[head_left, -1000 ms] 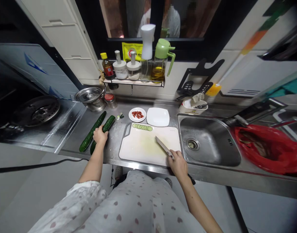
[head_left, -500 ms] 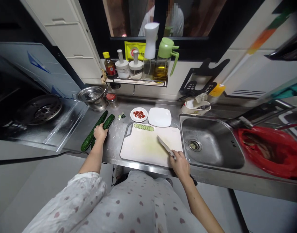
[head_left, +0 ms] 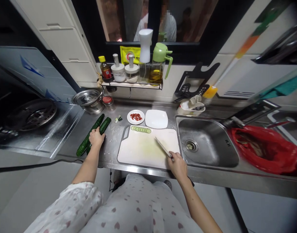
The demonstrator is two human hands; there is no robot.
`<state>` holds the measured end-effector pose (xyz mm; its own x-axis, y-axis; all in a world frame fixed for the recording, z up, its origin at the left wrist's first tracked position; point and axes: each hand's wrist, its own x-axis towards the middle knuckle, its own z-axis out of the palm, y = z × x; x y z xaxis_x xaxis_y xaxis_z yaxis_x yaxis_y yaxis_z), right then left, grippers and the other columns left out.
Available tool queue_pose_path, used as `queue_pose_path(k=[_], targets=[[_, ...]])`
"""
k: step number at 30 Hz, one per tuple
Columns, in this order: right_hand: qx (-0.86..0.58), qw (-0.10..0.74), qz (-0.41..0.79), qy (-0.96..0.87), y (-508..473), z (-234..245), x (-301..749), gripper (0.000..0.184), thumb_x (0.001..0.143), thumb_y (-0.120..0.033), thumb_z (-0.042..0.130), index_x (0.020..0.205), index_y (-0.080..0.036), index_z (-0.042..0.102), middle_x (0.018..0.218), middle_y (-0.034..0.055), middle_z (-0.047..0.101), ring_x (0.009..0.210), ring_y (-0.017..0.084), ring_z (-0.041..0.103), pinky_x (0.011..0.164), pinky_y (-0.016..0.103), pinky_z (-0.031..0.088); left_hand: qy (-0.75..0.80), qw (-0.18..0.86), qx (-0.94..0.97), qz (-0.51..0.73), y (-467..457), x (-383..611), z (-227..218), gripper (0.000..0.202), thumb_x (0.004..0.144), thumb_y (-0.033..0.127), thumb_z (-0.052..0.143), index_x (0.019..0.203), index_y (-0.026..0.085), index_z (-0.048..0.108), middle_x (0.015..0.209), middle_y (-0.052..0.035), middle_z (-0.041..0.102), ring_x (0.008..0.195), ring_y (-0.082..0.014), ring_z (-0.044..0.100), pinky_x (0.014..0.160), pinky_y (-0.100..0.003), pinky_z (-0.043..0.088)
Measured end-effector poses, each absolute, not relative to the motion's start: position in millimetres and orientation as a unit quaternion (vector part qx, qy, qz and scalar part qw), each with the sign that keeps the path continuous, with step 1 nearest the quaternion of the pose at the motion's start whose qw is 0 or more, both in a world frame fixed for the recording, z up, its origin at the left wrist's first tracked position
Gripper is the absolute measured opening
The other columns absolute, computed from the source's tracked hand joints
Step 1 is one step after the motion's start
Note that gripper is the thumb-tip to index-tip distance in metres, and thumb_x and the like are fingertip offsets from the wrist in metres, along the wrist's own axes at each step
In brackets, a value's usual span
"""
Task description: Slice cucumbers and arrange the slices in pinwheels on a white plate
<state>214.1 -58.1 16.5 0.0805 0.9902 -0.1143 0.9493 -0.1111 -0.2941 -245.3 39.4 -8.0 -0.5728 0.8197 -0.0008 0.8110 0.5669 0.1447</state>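
My left hand [head_left: 96,137] is closed over a dark green cucumber [head_left: 105,125] lying on the steel counter, beside a second, longer cucumber [head_left: 89,135]. My right hand [head_left: 178,165] grips the handle of a knife [head_left: 162,147], whose blade rests on the white cutting board [head_left: 143,149]. A row of cucumber slices [head_left: 140,129] lies along the board's far edge.
A small dish of red chilli pieces [head_left: 136,116] and a white square plate [head_left: 156,118] sit behind the board. The sink [head_left: 204,145] is to the right, with a red plastic bag [head_left: 265,149] beyond it. A lidded steel pot [head_left: 88,99] and a condiment shelf [head_left: 131,84] stand at the back.
My left hand has stayed on the cucumber, sliding slightly toward me along it. The right hand and knife have hardly moved; the view shifted a little.
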Motion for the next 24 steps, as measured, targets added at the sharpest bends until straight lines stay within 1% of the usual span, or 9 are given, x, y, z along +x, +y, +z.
queue_pose_path(k=[6,9,10,13,15,17,19,22,24], targets=[[-0.736,0.096,0.178,-0.646,-59.3,16.6,215.0,0.034,0.092,-0.026,0.044,0.120,-0.019,0.063,0.106,0.0072,0.065,0.088,0.017,0.060,0.073,0.025,0.037,0.883,-0.005,0.454,0.117,34.8,-225.3,-6.4,0.056,0.082,0.038,0.057,0.136,0.023,0.050,0.132,-0.0142,0.050,0.117,-0.0335,0.048,0.096,-0.048,0.040],[-0.743,0.103,0.198,-0.630,-58.2,16.9,215.7,0.033,0.094,-0.025,0.042,0.117,-0.017,0.063,0.107,0.0085,0.066,0.092,0.018,0.060,0.076,0.024,0.037,0.871,-0.031,0.465,0.157,36.8,-196.9,-5.7,0.051,0.085,0.037,0.055,0.134,0.024,0.052,0.132,-0.0123,0.051,0.121,-0.0329,0.044,0.103,-0.050,0.032],[-0.745,0.104,0.205,-0.626,-57.3,16.9,215.6,0.032,0.094,-0.025,0.041,0.115,-0.016,0.063,0.106,0.0087,0.066,0.092,0.018,0.060,0.077,0.024,0.037,0.862,-0.017,0.478,0.167,38.6,-183.7,-5.3,0.049,0.086,0.036,0.054,0.133,0.023,0.052,0.131,-0.0126,0.052,0.121,-0.0322,0.045,0.103,-0.049,0.032],[-0.750,0.103,0.220,-0.615,-53.9,17.1,213.7,0.029,0.093,-0.025,0.041,0.111,-0.016,0.062,0.104,0.0088,0.068,0.091,0.017,0.061,0.075,0.024,0.037,0.786,0.079,0.578,0.202,46.4,-133.5,-4.8,0.043,0.088,0.032,0.050,0.128,0.018,0.056,0.122,-0.0125,0.058,0.116,-0.0279,0.049,0.101,-0.041,0.038],[-0.750,0.097,0.227,-0.613,-51.4,17.5,211.5,0.028,0.093,-0.026,0.041,0.112,-0.017,0.060,0.103,0.0085,0.068,0.090,0.018,0.061,0.073,0.024,0.036,0.712,0.151,0.653,0.209,52.1,-95.2,-5.7,0.040,0.088,0.032,0.049,0.125,0.020,0.058,0.115,-0.0101,0.061,0.110,-0.0254,0.053,0.098,-0.038,0.040],[-0.750,0.091,0.232,-0.613,-49.4,18.3,209.1,0.029,0.093,-0.027,0.041,0.115,-0.018,0.058,0.102,0.0080,0.069,0.089,0.018,0.061,0.071,0.024,0.035,0.648,0.203,0.705,0.204,58.0,-58.9,-7.6,0.039,0.088,0.032,0.051,0.124,0.020,0.059,0.115,-0.0099,0.061,0.109,-0.0252,0.054,0.096,-0.037,0.042],[-0.749,0.088,0.237,-0.612,-48.5,19.2,207.3,0.029,0.093,-0.027,0.041,0.116,-0.018,0.057,0.103,0.0077,0.069,0.089,0.018,0.061,0.070,0.024,0.035,0.628,0.219,0.723,0.186,64.6,-29.6,-10.2,0.039,0.088,0.032,0.050,0.124,0.021,0.060,0.117,-0.0113,0.060,0.110,-0.0258,0.053,0.094,-0.037,0.042],[-0.743,0.097,0.240,-0.617,-49.0,19.9,206.6,0.028,0.093,-0.027,0.040,0.114,-0.019,0.057,0.103,0.0079,0.069,0.091,0.018,0.061,0.071,0.024,0.035,0.654,0.214,0.707,0.162,75.2,-4.2,-14.3,0.041,0.090,0.031,0.049,0.129,0.020,0.055,0.118,-0.0140,0.058,0.110,-0.0266,0.053,0.091,-0.036,0.043],[-0.739,0.106,0.242,-0.620,-50.4,20.1,207.4,0.028,0.092,-0.026,0.041,0.114,-0.018,0.057,0.101,0.0078,0.069,0.091,0.018,0.061,0.072,0.024,0.036,0.665,0.210,0.702,0.147,80.9,1.5,-16.7,0.040,0.090,0.031,0.049,0.128,0.021,0.056,0.117,-0.0143,0.056,0.110,-0.0268,0.053,0.091,-0.036,0.043]])
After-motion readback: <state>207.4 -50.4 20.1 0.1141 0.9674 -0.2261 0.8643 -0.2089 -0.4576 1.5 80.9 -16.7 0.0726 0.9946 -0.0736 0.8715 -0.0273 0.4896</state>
